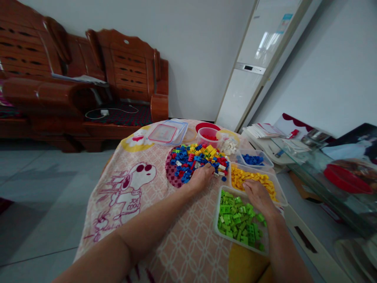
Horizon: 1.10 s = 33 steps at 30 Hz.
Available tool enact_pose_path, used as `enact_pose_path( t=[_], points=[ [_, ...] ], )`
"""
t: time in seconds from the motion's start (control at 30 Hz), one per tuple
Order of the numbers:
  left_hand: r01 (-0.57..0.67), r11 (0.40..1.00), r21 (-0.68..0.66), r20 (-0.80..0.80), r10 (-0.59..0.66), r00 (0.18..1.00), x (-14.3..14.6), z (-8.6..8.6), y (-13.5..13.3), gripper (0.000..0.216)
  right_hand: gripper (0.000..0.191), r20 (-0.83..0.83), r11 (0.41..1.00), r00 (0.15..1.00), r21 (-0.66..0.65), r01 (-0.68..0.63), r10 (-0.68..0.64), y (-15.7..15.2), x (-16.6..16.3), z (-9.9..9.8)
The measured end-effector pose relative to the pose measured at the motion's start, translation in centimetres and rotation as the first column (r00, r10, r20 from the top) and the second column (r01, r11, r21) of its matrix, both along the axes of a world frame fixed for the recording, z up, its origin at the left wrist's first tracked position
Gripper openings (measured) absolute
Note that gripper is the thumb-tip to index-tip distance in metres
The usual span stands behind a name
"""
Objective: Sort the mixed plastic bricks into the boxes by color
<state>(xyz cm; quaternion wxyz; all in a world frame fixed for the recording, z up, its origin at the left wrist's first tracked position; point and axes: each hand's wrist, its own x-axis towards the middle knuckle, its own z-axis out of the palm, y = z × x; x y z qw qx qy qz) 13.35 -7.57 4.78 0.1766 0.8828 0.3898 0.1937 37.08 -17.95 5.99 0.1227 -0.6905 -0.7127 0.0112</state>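
Note:
A heap of mixed blue, red, yellow and white toy bricks point(198, 158) lies on a cartoon-print cloth point(138, 204) over a table. My left hand point(202, 177) rests at the near edge of the heap, fingers curled among the bricks; what they hold is hidden. My right hand point(257, 195) lies palm down over the rim between the tub of yellow bricks point(275, 181) and the tub of green bricks point(218, 214), fingers bent downward and mostly hidden.
Behind the heap stand a tub of blue bricks point(253, 159), a tub of red bricks point(208, 136), some white bricks point(229, 146) and stacked lids point(165, 133). A glass table point(332, 177) is at the right, a wooden sofa point(73, 86) at the back left.

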Motion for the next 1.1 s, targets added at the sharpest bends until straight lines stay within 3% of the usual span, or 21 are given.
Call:
enact_pose_path(
  t=[0.27, 0.37, 0.5, 0.6, 0.67, 0.77, 0.93, 1.1],
  points=[
    [-0.044, 0.999, 0.01, 0.166, 0.042, 0.985, -1.1, -0.1, 0.3, 0.027, 0.035, 0.008, 1.0, 1.0, 0.0, -0.002, 0.002, 0.1, 0.2, -0.2],
    [0.018, 1.0, 0.017, 0.279, -0.022, 0.96, -0.9, 0.1, -0.3, 0.029, 0.035, 0.014, 1.0, 1.0, -0.004, -0.005, 0.005, 0.1, 0.1, -0.1],
    [0.163, 0.981, -0.106, 0.289, -0.126, 0.949, -0.5, 1.1, -2.0, 0.036, 0.035, 0.01, 1.0, 1.0, -0.015, -0.01, 0.011, 0.1, 0.2, -0.1],
    [0.291, 0.917, -0.273, 0.219, -0.236, 0.947, -0.5, 1.8, -3.3, 0.046, 0.036, 0.015, 1.0, 1.0, -0.013, -0.006, 0.006, 0.2, 0.4, -0.4],
    [0.362, 0.806, -0.468, 0.187, -0.31, 0.932, -0.5, 2.0, -4.0, 0.052, 0.038, 0.022, 1.0, 1.0, -0.003, -0.008, 0.008, 0.2, 0.4, -0.5],
    [0.362, 0.633, -0.684, 0.188, -0.326, 0.926, -0.4, 1.8, -4.5, 0.059, 0.038, 0.008, 0.999, 1.0, 0.054, 0.006, -0.006, 0.0, 0.4, -0.4],
    [0.299, 0.629, -0.717, 0.205, -0.22, 0.954, 0.6, 0.9, -4.9, 0.061, 0.038, -0.038, 0.994, 0.999, 0.101, 0.043, -0.04, -1.3, 0.5, 1.6],
    [0.32, 0.621, -0.715, 0.246, -0.204, 0.947, 1.9, 0.2, -5.3, 0.062, 0.034, 0.013, 0.994, 1.0, -0.107, -0.024, 0.025, -3.0, 0.4, 3.5]
  ],
)
